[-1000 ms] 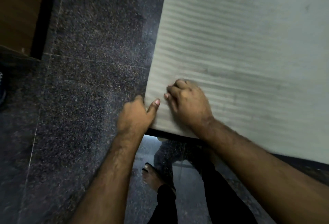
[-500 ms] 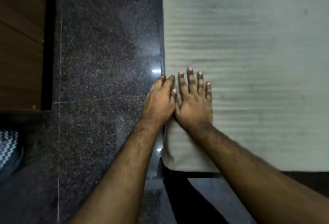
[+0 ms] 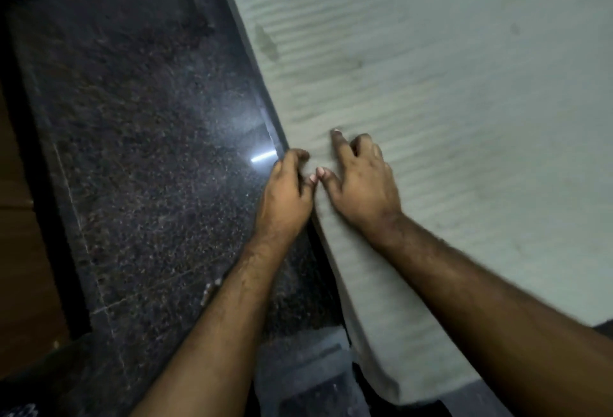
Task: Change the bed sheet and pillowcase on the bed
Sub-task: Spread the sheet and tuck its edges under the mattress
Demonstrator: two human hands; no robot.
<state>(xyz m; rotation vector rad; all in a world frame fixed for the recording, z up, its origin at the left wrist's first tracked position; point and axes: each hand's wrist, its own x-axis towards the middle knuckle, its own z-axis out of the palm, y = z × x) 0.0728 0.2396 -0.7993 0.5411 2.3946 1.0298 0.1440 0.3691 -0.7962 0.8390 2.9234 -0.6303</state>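
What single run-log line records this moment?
step: tucking | left hand: curled at pale ribbed bed sheet edge | right hand: resting on sheet | floor: dark speckled stone floor

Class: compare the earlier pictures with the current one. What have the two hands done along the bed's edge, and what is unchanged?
Both hands moved from the corner up the side edge. The left hand curls over the edge of the sheet; the right hand, flat before, now has bent fingers. Sheet and floor unchanged.

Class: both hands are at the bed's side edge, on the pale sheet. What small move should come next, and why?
Probably slide both hands further along the edge, tucking as they go. The left hand curls over the side of the sheet, the right hand lies on top beside it, and the edge beyond them is not yet worked.
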